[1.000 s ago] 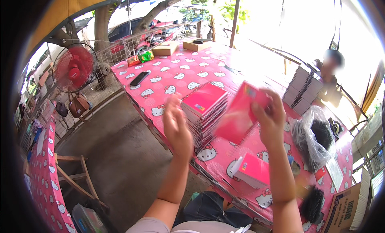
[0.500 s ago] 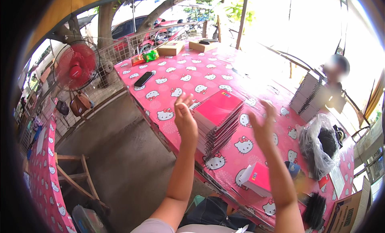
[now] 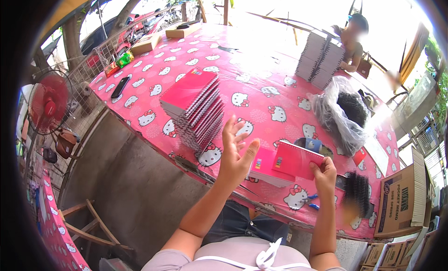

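Shifted from beside the spiral-bound stack (image 3: 196,113), your right hand (image 3: 325,173) now pinches one notebook (image 3: 295,160) by its right edge, presumably leaving the cover unobstructed, overlapping the low pink pile (image 3: 262,163); your left hand (image 3: 234,160) hovers open, holding nothing.

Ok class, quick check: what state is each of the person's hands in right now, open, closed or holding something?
Left hand: open, holding nothing.
Right hand: closed, holding a pink notebook by its right end.
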A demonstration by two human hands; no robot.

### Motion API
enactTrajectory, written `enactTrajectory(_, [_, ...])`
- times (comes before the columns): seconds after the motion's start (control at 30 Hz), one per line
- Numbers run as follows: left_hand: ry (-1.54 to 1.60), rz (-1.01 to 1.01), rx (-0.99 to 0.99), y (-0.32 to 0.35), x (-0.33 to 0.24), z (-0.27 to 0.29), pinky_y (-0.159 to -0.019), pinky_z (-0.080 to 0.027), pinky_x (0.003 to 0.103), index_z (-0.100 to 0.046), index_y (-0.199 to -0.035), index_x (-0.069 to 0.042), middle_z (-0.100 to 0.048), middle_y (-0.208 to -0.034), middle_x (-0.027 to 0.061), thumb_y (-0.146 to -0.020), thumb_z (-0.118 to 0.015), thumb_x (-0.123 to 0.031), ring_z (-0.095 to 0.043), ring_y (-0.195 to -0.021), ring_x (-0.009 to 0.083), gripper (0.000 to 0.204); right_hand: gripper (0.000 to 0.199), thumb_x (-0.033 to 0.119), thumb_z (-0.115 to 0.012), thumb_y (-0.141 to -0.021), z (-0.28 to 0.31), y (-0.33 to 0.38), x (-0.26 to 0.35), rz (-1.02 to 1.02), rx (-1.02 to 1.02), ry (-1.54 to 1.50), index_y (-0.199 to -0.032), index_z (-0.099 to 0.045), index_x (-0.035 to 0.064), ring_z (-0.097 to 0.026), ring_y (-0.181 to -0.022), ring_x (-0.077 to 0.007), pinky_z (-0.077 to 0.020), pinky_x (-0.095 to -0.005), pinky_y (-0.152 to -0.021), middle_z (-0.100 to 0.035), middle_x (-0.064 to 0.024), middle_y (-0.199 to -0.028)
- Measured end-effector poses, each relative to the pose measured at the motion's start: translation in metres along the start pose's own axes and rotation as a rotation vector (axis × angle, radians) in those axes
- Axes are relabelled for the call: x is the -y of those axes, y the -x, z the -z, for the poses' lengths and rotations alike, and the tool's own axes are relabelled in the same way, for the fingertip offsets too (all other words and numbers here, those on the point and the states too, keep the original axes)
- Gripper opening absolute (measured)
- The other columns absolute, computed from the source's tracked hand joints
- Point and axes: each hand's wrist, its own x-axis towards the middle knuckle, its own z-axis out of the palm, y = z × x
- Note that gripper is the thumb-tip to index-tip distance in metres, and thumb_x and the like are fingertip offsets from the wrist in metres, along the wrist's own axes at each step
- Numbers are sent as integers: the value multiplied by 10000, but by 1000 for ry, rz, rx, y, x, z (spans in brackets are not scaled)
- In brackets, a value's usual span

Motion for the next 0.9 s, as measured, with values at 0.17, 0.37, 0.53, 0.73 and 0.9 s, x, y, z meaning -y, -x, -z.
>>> enactTrajectory(0.17, [-409, -139, 197, 22, 45, -25, -1082, -268, 479, -181, -1484, -146, -278, -1452, 186, -864, -612, -64, -355, -1311, 376, 759, 278, 38, -681, -822, -45, 9, -3, 347, -25, -5, -1004, -472, 51, -628, -792, -181, -489, -311, -640, -612, -80, -844])
enactTrajectory(0.37, [-943, -376, 242, 11, 15, -64, -943, -385, 389, -621, -1147, -138, -616, -1092, 102, -774, -720, -152, -548, -1059, 250, 386, 293, 83, -745, -751, -37, 14, -1, 355, -53, 84, -961, -545, 43, -622, -899, -291, -490, -371, -750, -627, -176, -889])
enactTrajectory(0.53, [-761, -341, 311, -5, 8, -70, -733, -446, 324, -732, -831, -85, -690, -760, 26, -704, -775, -160, -597, -769, 185, 154, 328, 280, -785, -697, 117, -16, -53, 30, -516, 822, -867, -684, 18, -587, -974, -324, -475, -421, -838, -624, -177, -986])
enactTrajectory(0.73, [-730, -281, 335, -3, 15, -73, -819, -402, 380, -739, -872, -127, -693, -807, -6, -722, -769, -203, -586, -810, 166, 171, 257, 240, -746, -745, 185, -22, -98, -272, -373, 1126, -863, -669, 25, -627, -893, -329, -512, -414, -776, -623, -160, -955])
enactTrajectory(0.9, [-680, -256, 319, -3, 6, -73, -871, -372, 382, -728, -946, -138, -698, -870, -10, -705, -789, -235, -579, -865, 164, 267, 207, 139, -739, -733, 178, -24, -76, -156, -496, 1044, -913, -687, 51, -630, -858, -318, -513, -410, -766, -620, -165, -918])
